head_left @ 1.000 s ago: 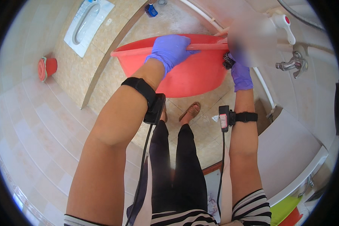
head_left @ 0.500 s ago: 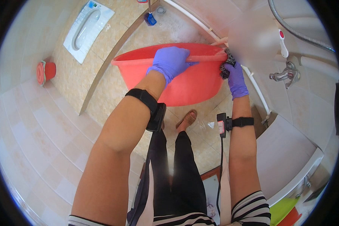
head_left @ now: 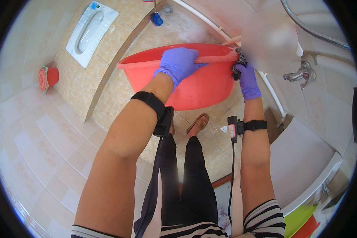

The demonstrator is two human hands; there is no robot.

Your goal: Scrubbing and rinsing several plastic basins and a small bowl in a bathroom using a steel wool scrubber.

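Note:
A large red plastic basin (head_left: 198,89) is held tilted above the tiled floor. My left hand (head_left: 177,63), in a purple glove, grips the near rim, with the fingers hooked over it. At the basin's right end, my right hand (head_left: 248,81), gloved the same way, holds a crumpled black-and-grey speckled scrubbing cloth (head_left: 238,68) against the rim and outer side. Some of the right fingers are hidden by the cloth. Suds show wet on the floor (head_left: 186,33) beyond the basin.
A low ledge (head_left: 107,85) curves along the left. Beyond it are a squat toilet (head_left: 90,33) and a small red bin (head_left: 48,78). A blue brush (head_left: 156,19) stands at the back. At right are a white pipe (head_left: 271,93), a wall tap (head_left: 301,75) and a shower hose (head_left: 313,29).
The right hand and cloth have shifted slightly up and left along the basin's right end. The left hand keeps its hold, and the basin is almost unmoved.

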